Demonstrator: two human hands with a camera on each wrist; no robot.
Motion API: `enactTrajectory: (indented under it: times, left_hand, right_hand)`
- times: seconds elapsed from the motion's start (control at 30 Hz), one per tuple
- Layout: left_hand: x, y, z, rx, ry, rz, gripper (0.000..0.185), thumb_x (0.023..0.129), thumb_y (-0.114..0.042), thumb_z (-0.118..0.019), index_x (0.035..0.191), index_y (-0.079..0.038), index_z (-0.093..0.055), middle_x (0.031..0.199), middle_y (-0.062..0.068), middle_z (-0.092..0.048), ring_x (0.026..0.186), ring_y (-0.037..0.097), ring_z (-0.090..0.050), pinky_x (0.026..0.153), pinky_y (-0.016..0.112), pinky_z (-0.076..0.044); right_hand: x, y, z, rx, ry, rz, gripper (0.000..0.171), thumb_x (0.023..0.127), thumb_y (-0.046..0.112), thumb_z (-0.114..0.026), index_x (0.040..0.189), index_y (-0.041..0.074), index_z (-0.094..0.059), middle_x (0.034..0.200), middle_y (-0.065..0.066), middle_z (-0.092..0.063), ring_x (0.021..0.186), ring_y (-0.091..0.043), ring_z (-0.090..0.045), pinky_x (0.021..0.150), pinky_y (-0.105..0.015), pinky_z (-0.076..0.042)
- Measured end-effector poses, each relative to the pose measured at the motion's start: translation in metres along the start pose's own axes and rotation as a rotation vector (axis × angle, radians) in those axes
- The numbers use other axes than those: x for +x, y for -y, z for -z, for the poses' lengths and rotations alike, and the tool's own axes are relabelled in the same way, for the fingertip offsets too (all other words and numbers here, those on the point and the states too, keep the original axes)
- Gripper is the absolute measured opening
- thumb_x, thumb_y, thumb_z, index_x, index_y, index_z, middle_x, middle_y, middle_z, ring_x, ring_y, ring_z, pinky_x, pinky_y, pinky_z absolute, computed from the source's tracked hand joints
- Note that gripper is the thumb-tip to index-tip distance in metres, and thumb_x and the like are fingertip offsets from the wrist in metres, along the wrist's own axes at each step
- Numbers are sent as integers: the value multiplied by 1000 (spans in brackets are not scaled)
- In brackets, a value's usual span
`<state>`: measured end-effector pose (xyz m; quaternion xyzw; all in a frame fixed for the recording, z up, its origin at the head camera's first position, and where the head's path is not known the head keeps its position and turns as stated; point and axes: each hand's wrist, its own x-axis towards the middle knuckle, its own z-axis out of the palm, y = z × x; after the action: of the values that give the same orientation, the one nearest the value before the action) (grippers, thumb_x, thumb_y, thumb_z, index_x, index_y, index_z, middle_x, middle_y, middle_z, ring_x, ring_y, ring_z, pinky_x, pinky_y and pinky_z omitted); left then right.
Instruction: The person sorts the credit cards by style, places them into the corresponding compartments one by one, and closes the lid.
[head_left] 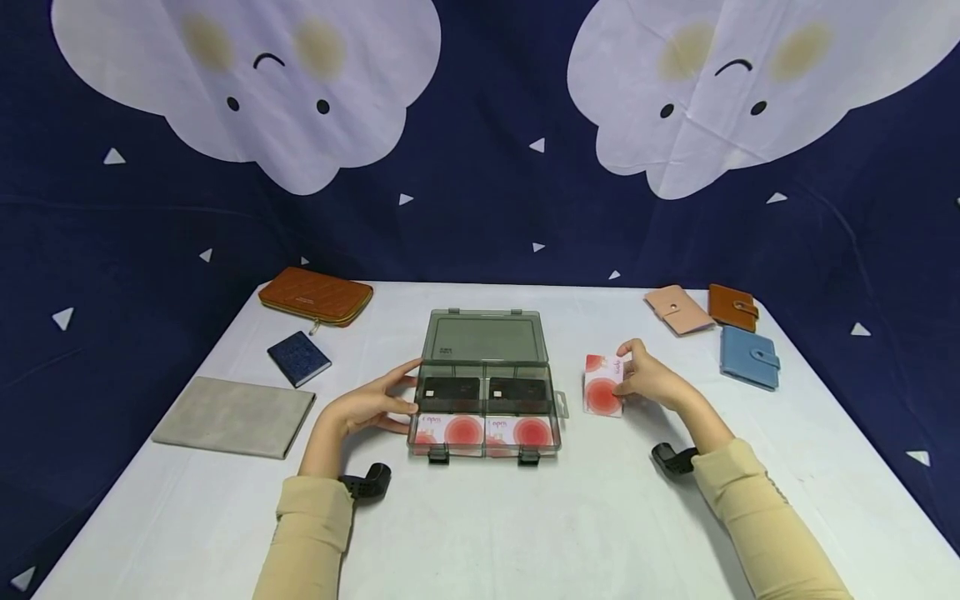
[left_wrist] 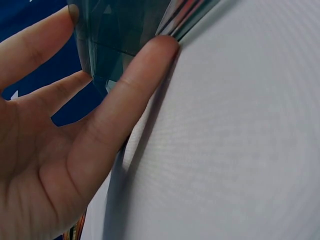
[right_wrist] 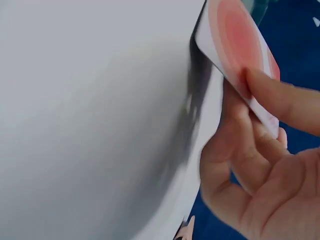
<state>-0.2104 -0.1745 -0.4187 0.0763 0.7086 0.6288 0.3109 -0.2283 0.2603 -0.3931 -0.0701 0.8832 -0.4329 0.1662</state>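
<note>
A smoky clear plastic box point(head_left: 485, 392) lies open at the table's middle, with black cards in its rear compartments and white cards with red circles point(head_left: 459, 431) in the front ones. My left hand point(head_left: 378, 402) touches the box's left wall with straight fingers point(left_wrist: 131, 95). To the right of the box my right hand point(head_left: 648, 379) pinches a white card with a red circle point(head_left: 602, 387) between thumb and fingers point(right_wrist: 280, 95), its lower edge near the tabletop.
A white table point(head_left: 525, 525) stands before a dark blue cloud-print backdrop. An orange zip wallet point(head_left: 316, 295), a small navy notebook point(head_left: 298, 358) and a grey pouch point(head_left: 234, 416) lie at the left. Pink point(head_left: 679, 309), brown point(head_left: 732, 306) and blue point(head_left: 748, 357) wallets lie at the right.
</note>
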Motion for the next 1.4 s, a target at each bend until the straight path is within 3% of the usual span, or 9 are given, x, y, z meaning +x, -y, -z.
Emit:
enactTrajectory:
  times: [0.17, 0.37, 0.47, 0.57, 0.73, 1.0, 1.13, 1.3, 1.4]
  left_hand:
    - [-1, 0, -1, 5, 7, -9, 86, 86, 0, -59, 150, -20, -6, 148, 23, -7, 96, 24, -55, 79, 44, -54]
    - [-1, 0, -1, 3, 5, -6, 85, 86, 0, -58, 150, -20, -6, 148, 23, -7, 96, 25, -55, 79, 44, -54]
    - [-1, 0, -1, 4, 6, -5, 85, 86, 0, -58, 150, -20, -6, 148, 23, -7, 97, 25, -54, 79, 44, -54]
    - [-1, -1, -2, 6, 5, -4, 85, 86, 0, -58, 150, -20, -7, 148, 23, -7, 97, 25, -54, 79, 45, -54]
    - [-1, -1, -3, 3, 8, 0, 85, 86, 0, -58, 150, -21, -7, 148, 23, -6, 95, 24, -54, 79, 45, -54]
    - [1, -1, -3, -2, 8, 1, 85, 86, 0, -59, 150, -21, -7, 147, 23, -7, 95, 24, -54, 79, 45, -54]
    - [0, -1, -3, -2, 5, 1, 85, 86, 0, -58, 150, -21, -7, 148, 23, -7, 94, 23, -54, 79, 44, -54]
    - [-1, -1, -3, -6, 2, 4, 85, 86, 1, -58, 150, -21, -7, 148, 23, -7, 92, 22, -54, 78, 44, -54]
    - [-1, -1, -3, -8, 3, 4, 85, 86, 0, -58, 150, -21, -7, 148, 23, -7, 92, 22, -54, 78, 44, -54]
  right_hand:
    - [-3, 16, -4, 135, -39, 94, 54, 83, -5, -58, 125, -11, -25, 91, -14, -53, 72, -9, -50, 66, -24, -47]
    - [-5, 44, -21, 213, -62, 228, 30, 88, -1, -56, 112, -15, -45, 86, -2, -59, 75, -4, -52, 67, -22, -46]
    - [-6, 57, -36, 202, -39, 286, 24, 89, 0, -55, 110, -12, -52, 88, -5, -60, 78, -6, -54, 68, -23, -46]
    - [-8, 69, -53, 111, -9, 344, 20, 90, 0, -53, 109, -6, -58, 91, -10, -63, 81, -12, -55, 68, -27, -48]
    - [-13, 78, -82, -179, -11, 448, 19, 88, -4, -54, 103, 3, -65, 94, -10, -67, 86, -21, -61, 71, -32, -52]
    - [-18, 79, -106, -535, -57, 559, 18, 85, -3, -60, 98, 6, -69, 93, -5, -67, 89, -21, -63, 77, -34, -53]
    - [-19, 78, -109, -639, -86, 628, 16, 83, 0, -64, 96, 7, -71, 87, -3, -64, 84, -18, -62, 73, -31, -54]
    - [-19, 78, -107, -688, -94, 683, 18, 79, -2, -68, 94, 7, -71, 84, -2, -66, 81, -18, -63, 73, -33, -53]
    - [-14, 81, -97, -639, -107, 622, 18, 79, -1, -67, 96, 7, -70, 85, -2, -67, 79, -17, -62, 71, -34, -52]
